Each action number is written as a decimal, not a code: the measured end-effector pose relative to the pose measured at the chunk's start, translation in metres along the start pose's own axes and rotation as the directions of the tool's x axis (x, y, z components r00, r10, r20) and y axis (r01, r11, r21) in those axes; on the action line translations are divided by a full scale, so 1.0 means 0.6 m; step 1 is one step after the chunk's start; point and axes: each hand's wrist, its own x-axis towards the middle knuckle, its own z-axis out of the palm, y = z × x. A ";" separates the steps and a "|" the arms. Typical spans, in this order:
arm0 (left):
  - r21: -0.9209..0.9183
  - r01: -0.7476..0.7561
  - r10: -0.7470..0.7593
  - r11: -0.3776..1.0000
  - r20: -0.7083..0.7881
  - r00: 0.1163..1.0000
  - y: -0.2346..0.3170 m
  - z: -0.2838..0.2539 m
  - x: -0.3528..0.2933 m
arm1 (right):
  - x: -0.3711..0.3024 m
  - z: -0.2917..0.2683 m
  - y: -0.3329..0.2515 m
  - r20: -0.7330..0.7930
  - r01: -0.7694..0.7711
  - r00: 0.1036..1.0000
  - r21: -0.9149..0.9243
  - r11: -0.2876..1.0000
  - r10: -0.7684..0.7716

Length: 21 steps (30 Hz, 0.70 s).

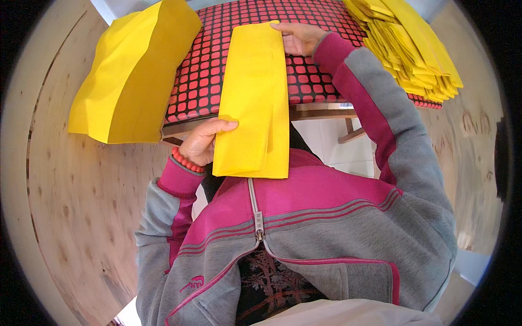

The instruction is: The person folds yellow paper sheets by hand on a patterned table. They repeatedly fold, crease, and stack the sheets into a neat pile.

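A long, flat piece of folded yellow fabric [253, 98] is held up between my two hands, over the table's near edge. My left hand [204, 140], with a red bead bracelet at the wrist, pinches its left side near the lower end, thumb on top. At the upper right corner my right hand [299, 38] grips the fabric between thumb and fingers. The fabric has a folded layer that parts slightly near its lower end. Fingers behind the fabric are partly hidden.
The table [201, 76] has a red and black checked cover. A larger yellow fabric piece [128, 76] hangs over its left edge. To the right lies a stack of folded yellow pieces [416, 60]. Wooden boards [81, 217] rise on both sides.
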 end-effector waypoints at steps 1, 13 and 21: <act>-0.033 -0.023 0.022 0.999 -0.007 1.000 -0.005 -0.002 -0.004 | 0.019 0.000 -0.005 -0.030 -0.001 1.000 -0.032 0.999 0.000; -0.272 -0.215 0.203 0.938 -0.070 0.977 -0.075 0.001 -0.024 | 0.093 0.016 -0.043 0.013 -0.043 0.999 -0.323 0.946 0.049; -0.385 -0.171 0.170 0.907 -0.038 0.985 -0.135 0.022 -0.028 | 0.126 -0.061 -0.030 0.147 0.002 0.989 -0.205 0.979 0.029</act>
